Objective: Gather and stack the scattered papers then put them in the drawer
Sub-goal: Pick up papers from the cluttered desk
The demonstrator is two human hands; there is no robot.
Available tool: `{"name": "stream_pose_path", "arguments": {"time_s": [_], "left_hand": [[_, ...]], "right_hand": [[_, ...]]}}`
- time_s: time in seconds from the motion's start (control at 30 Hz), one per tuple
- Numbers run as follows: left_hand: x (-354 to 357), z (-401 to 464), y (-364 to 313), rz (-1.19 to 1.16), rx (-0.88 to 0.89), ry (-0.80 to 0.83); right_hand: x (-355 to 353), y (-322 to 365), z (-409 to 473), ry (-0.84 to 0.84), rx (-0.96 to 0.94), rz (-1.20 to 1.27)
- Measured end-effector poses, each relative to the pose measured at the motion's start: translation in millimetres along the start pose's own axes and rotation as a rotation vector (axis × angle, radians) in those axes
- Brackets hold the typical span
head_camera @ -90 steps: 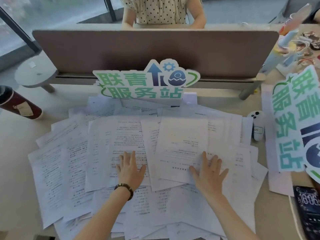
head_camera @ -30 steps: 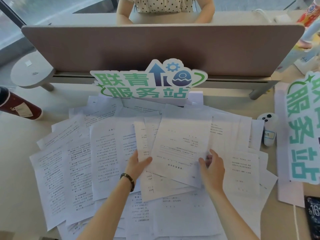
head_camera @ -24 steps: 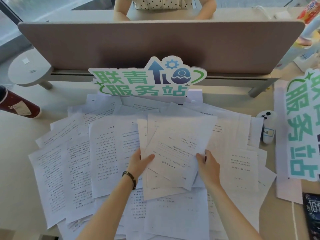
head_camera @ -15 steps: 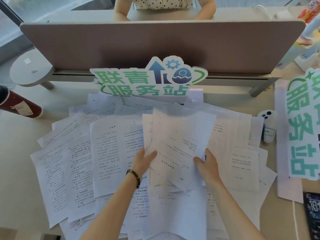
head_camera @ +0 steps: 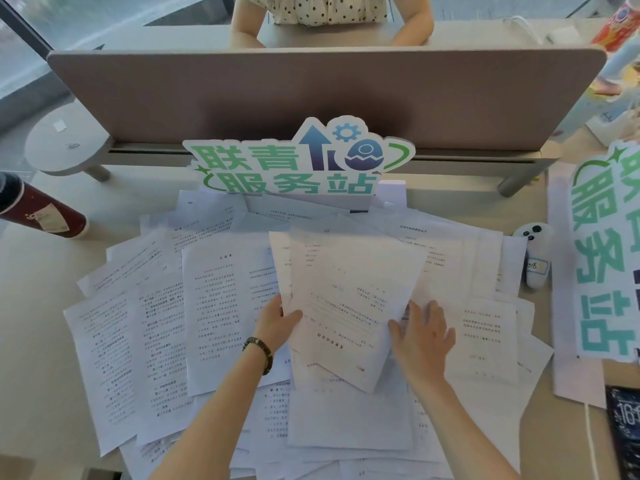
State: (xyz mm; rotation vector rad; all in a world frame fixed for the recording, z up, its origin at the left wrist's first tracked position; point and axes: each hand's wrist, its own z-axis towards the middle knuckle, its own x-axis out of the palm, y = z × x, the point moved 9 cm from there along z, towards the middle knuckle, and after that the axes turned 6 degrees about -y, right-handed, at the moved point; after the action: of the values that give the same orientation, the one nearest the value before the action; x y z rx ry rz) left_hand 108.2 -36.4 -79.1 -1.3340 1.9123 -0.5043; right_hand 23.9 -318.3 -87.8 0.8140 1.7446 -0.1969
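the scattered papers (head_camera: 221,323) cover the middle of the frame, a loose overlapping spread on the desk (head_camera: 41,341) from the left centre across to the right. a small bundle of sheets (head_camera: 349,292) is lifted out of the spread at centre, tilted up toward the camera, its lower corner hanging over the pages below. the left hand (head_camera: 277,323) pinches the bundle's left edge, thumb on the front face and fingers hidden behind. the right hand (head_camera: 424,336) is at the bundle's lower right edge with its fingers spread and fairly straight; it seems to press flat against the sheets beside it, and no curl round the paper shows.

the step in hand looks like the gathering: a first few pages are collected, most of the spread is untouched, and no drawer is in view. the next move calls for sliding more loose pages under or onto the bundle, then squaring the edges, which now sit skewed.

around the papers: a green and white sign (head_camera: 298,168) stands at upper centre against a brown divider panel (head_camera: 311,98), a second sign (head_camera: 602,258) lies at the right edge, a small white device (head_camera: 535,258) sits just beside the pile's right side, and a dark red cup (head_camera: 41,213) lies at the left edge. a person in a dotted top (head_camera: 329,8) sits beyond the panel.
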Motion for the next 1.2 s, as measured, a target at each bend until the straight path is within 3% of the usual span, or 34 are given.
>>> {"name": "stream_pose_path", "arguments": {"time_s": [0.2, 0.37, 0.63, 0.77, 0.93, 1.0, 1.13, 1.2], "left_hand": [[2.3, 0.7, -8.9, 0.439, 0.110, -0.074], [2.8, -7.4, -17.9, 0.851, 0.259, -0.223], [17.4, -13.8, -18.0, 0.714, 0.245, -0.150], [22.1, -9.6, -18.2, 0.567, 0.205, -0.094], [27.4, -15.1, -25.6, 0.312, 0.202, -0.023], [22.5, -16.4, -26.4, 0.314, 0.210, -0.070], [-9.5, -12.6, -12.2, 0.553, 0.130, -0.349], [-13.8, -9.8, -5.2, 0.636, 0.090, -0.348]], "right_hand": [[-21.0, 8.8, -1.7, -0.134, -0.025, 0.115], [-10.8, 1.3, -0.8, -0.033, 0.059, -0.038], [-24.5, 12.9, 9.7, -0.018, 0.102, 0.284], [-25.3, 6.5, 12.0, -0.024, 0.220, 0.534], [-24.6, 0.6, 9.7, -0.037, 0.277, 0.609], [-24.1, 0.2, 7.9, -0.011, 0.290, 0.657], [-24.2, -4.4, 4.9, -0.006, 0.283, 0.668], [-20.5, -6.7, 6.2, 0.006, 0.259, 0.623]]}}
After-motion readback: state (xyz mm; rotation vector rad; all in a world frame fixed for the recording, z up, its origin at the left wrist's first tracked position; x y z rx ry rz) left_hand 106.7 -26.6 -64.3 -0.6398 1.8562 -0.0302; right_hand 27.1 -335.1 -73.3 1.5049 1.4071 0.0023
